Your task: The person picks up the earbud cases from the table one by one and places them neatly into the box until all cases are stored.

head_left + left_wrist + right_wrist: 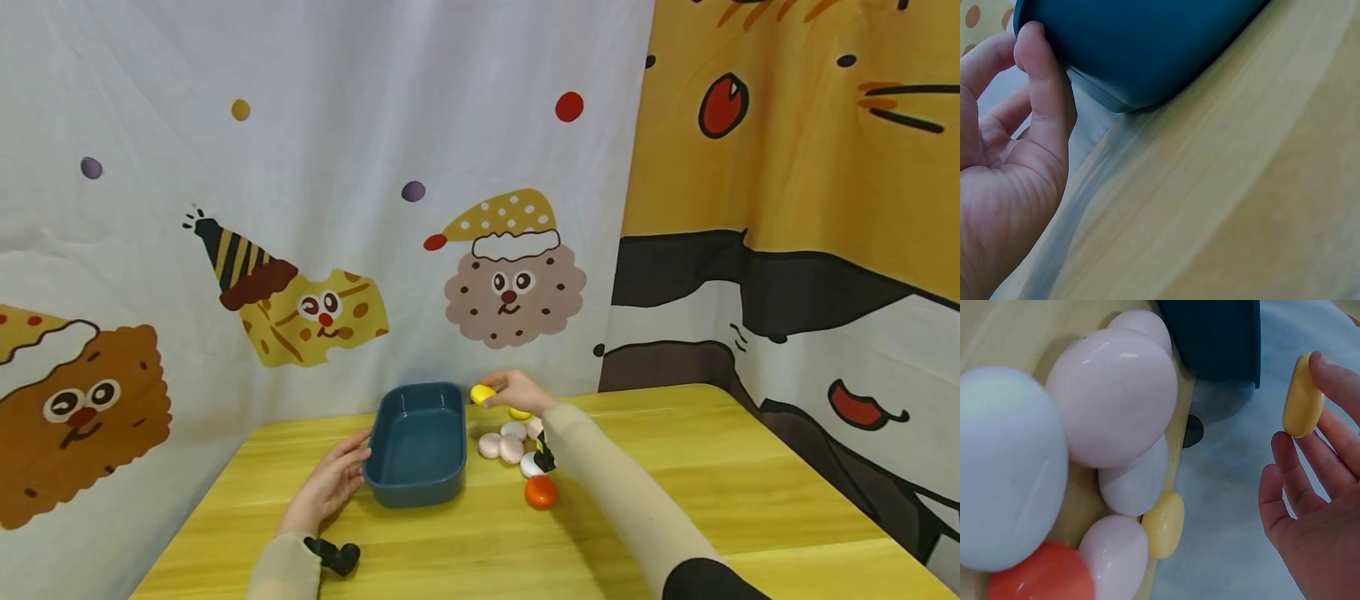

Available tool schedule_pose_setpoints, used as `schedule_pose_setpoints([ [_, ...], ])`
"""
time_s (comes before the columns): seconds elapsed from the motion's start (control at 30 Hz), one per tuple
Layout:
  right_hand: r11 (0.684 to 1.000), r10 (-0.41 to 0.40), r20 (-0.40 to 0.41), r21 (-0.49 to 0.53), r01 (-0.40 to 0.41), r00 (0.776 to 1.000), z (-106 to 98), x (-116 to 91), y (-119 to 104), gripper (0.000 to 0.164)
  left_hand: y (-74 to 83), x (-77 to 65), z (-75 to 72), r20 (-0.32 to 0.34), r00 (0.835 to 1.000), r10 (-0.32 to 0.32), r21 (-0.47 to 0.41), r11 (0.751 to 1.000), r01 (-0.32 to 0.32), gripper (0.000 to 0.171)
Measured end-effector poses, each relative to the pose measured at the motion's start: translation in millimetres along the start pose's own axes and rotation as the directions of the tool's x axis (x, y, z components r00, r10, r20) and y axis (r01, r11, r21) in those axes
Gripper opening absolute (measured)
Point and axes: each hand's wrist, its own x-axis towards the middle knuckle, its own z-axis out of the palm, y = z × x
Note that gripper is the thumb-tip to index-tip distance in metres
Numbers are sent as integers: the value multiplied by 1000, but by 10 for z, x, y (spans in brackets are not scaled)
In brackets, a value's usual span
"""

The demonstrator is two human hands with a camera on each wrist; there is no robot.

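Note:
A deep blue rectangular dish (416, 492) stands on the table. My left hand (330, 483) rests at its left side, thumb and fingertips touching the wall near the rim. In the left wrist view the thumb (1038, 75) lies against the dish (1141, 50). My right hand (517, 392) pinches a glossy yellow rounded disc (482, 394) just beyond the dish's right rim. In the right wrist view this yellow disc (1302, 400) sits between thumb and fingertips, raised off the table.
Right of the dish lies a loose group of smooth discs: pink (512, 448), white (531, 465), orange-red (541, 492) and another yellow one (1163, 525). The wooden table (420, 550) ends at a printed curtain (315, 167) behind.

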Motion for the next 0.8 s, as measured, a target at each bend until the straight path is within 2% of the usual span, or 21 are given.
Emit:
schedule_pose_setpoints([
  [0.17,999,-32,9,10,32,999,41,73,-123,45,27,-4,-5,22,1000,4,-14,1000,-3,61],
  [0.63,998,7,23,66,-9,1000,121,128,-262,48,-5,-9,-7,51,999,7,-1,1000,-7,63],
  [0.8,997,-12,36,81,9,999,147,170,-290,49,-23,14,-15,60,998,18,3,1000,-18,63],
])
